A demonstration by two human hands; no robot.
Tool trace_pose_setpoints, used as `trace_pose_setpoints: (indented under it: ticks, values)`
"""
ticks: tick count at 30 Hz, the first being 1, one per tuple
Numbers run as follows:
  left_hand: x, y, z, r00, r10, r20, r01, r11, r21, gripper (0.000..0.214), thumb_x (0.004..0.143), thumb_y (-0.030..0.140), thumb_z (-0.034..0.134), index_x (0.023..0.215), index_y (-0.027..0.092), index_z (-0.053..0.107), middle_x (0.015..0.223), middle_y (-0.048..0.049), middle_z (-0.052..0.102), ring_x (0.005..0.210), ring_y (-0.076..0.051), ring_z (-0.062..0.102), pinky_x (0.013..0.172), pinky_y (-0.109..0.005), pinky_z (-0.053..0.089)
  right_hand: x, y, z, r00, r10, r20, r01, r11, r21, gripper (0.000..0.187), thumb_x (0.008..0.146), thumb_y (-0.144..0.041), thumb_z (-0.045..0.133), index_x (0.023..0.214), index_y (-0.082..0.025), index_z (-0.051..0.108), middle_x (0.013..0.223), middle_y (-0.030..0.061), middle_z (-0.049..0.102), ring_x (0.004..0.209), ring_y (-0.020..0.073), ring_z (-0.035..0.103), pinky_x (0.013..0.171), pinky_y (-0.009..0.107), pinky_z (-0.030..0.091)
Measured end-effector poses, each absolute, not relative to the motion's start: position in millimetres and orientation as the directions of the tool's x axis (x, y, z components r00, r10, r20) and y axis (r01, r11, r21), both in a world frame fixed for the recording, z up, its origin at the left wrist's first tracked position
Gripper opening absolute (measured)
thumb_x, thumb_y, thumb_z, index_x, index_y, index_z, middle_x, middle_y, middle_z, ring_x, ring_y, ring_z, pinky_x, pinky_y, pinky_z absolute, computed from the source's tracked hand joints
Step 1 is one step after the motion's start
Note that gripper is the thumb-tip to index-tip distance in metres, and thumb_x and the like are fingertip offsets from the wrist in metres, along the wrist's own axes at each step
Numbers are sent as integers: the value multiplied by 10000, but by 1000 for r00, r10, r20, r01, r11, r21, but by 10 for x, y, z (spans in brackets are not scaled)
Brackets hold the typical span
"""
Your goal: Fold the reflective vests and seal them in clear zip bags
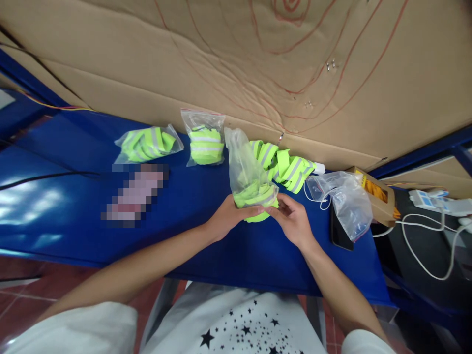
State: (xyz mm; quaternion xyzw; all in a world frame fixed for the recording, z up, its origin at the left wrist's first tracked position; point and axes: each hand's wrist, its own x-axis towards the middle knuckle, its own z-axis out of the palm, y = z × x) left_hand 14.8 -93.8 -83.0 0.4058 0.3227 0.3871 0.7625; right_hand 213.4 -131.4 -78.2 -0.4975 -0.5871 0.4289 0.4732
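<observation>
The clear bag (241,160) sits upright between the person's hands, just over the middle of the blue table (199,260), partly covering a neon strap bundle (256,216). The left hand (230,216) grips the bundle's left side, thumb across its front; the right hand (293,219) grasps it from the right, thumb near the other thumb. How far the bundle goes into the plastic is unclear. To the right, a dark phone (337,228) lies partly under a crumpled bag (352,206), with an open carton (385,211) beside them. On the left is a blurred-out item (138,194). Farther back, loose neon straps (295,169) lie in a heap, and two packed bags (206,145) of similar straps rest near the cardboard wall (184,59).
</observation>
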Motion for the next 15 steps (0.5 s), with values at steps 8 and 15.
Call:
trace_pose_setpoints:
  ticks: [8,15]
  values:
    - [44,-874,-741,464,866,-188,-313,359,879,584,623,359,1005,1149,216,794,1167,-64,801,1155,-304,728,1021,-404,550,2207,-1349,-633,-141,982,125,313,164,-935,276,865,-410,826,1068,-231,772,1031,48,747,822,169,650,773,313,548]
    - [235,-1035,-759,455,853,-254,-383,445,810,646,678,389,979,1253,195,760,1337,-110,744,1312,-330,654,1148,-438,467,2035,-1320,-715,87,996,18,37,15,-999,325,821,-474,844,1034,-230,814,902,10,781,774,175,667,740,313,572]
